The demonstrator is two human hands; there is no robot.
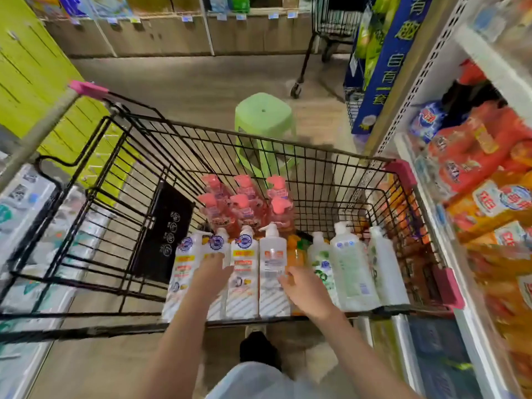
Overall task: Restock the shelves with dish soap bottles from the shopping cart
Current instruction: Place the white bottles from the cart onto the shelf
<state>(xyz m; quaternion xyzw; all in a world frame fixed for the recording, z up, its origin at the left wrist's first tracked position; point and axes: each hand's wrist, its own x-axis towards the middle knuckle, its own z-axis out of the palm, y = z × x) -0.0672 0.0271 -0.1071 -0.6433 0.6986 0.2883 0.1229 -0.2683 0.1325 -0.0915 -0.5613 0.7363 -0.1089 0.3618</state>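
Observation:
A black wire shopping cart (288,152) with pink corners stands in front of me, filled with pump bottles. Several white dish soap bottles (244,272) stand in its near row, with green-labelled white bottles (352,272) to their right and several pink bottles (247,205) behind. My left hand (213,270) reaches into the cart with fingers extended over the second white bottle from the left. My right hand (302,286) hovers with fingers spread beside another white bottle (273,266). Neither hand grips anything.
A shelf (426,156) on the right holds orange and red detergent bags (475,156). A green plastic stool (263,125) stands beyond the cart. A second cart (331,30) is parked at the far end. Packaged goods (26,214) line the left side.

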